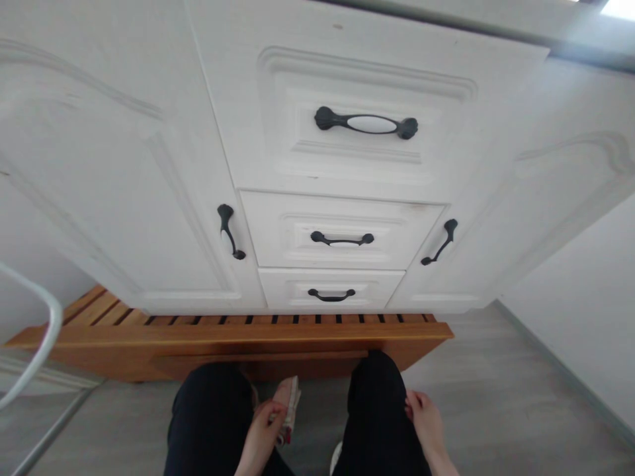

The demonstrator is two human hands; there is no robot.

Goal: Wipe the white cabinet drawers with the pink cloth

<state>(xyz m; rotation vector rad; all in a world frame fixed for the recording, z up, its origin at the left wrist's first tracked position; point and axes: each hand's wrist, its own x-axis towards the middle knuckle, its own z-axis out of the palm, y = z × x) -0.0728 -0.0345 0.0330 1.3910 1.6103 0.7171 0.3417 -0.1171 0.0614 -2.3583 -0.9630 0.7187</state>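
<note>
My left hand [266,425] is between my knees, its fingers curled and closed on what looks like a folded cloth [288,395]. The cloth is pale pink with a whitish layered edge and a bit of red at its lower end. The grip itself is partly hidden behind my fingers. My right hand [425,416] rests against the outer side of my right knee [380,396]. Its fingers are loosely curled, with nothing visible in them, and the fingertips touch the dark trousers.
Ahead stands a white cabinet [342,185] with three middle drawers and a door on each side, all with dark handles. Beneath it a slatted wooden bench [238,334] spans its width, close to my knees. A white curved tube [53,317] is at left, a wall [585,291] at right.
</note>
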